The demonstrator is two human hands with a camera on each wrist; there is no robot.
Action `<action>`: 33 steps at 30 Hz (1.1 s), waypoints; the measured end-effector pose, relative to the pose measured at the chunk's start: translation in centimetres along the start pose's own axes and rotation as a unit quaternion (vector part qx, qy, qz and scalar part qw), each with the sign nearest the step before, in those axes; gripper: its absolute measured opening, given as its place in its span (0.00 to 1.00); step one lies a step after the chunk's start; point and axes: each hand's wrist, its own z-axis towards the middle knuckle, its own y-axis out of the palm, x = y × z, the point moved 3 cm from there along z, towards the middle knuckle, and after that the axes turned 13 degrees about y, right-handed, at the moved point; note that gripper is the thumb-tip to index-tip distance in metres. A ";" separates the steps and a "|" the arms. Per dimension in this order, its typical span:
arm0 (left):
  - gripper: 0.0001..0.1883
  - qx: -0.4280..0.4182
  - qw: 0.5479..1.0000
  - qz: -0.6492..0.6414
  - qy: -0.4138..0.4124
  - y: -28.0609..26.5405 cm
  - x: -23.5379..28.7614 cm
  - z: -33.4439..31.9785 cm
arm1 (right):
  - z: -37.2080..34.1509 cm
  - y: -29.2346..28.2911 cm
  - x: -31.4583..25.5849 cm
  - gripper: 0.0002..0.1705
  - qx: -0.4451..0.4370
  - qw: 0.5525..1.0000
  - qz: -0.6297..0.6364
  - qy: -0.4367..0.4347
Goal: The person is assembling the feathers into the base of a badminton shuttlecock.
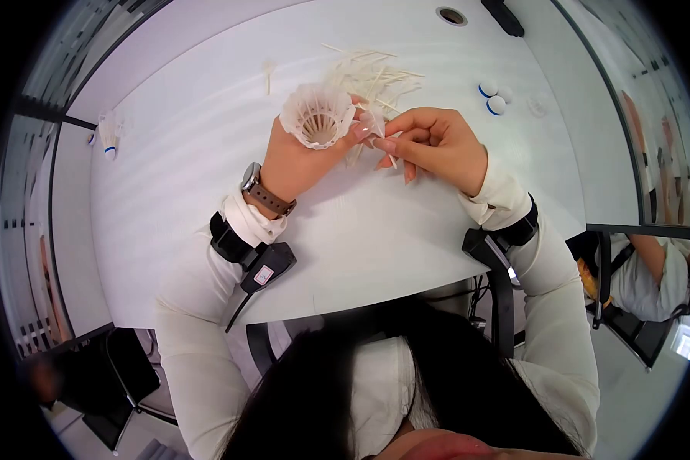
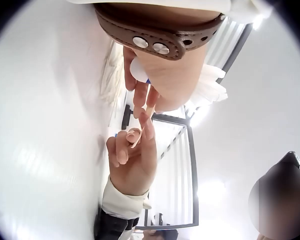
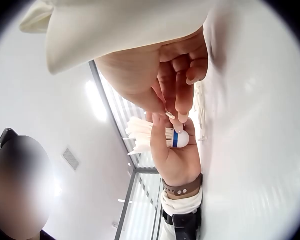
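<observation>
My left hand (image 1: 299,161) holds a white shuttlecock (image 1: 317,115), its open feather skirt facing up toward the head view. In the right wrist view, the shuttlecock's white base with a blue band (image 3: 180,139) lies against the left palm, fingers curled about it. Between the two hands is a loose white feather (image 1: 372,121), its vane near the left thumb and fingertips. My right hand (image 1: 445,149) pinches this feather between thumb and finger, with the pale quill (image 2: 140,135) running down past the fingertips in the left wrist view.
Behind the hands lies a pile of loose feathers and quills (image 1: 376,77). Several blue-banded shuttlecock bases (image 1: 496,104) sit at the right. Another shuttlecock (image 1: 109,136) lies by the left panel, and a single feather (image 1: 268,78) lies further back. A round hole (image 1: 452,16) pierces the white table.
</observation>
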 end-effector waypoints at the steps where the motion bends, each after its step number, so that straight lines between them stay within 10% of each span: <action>1: 0.19 0.004 1.000 -0.011 0.002 0.1 0.1 0.0 | 0.0 0.0 0.0 0.13 0.000 1.000 -0.005 0.000; 33: 0.16 -0.097 0.994 -0.025 -0.041 0.4 0.4 -0.3 | 0.4 -0.8 0.6 0.10 0.081 0.993 0.086 -0.027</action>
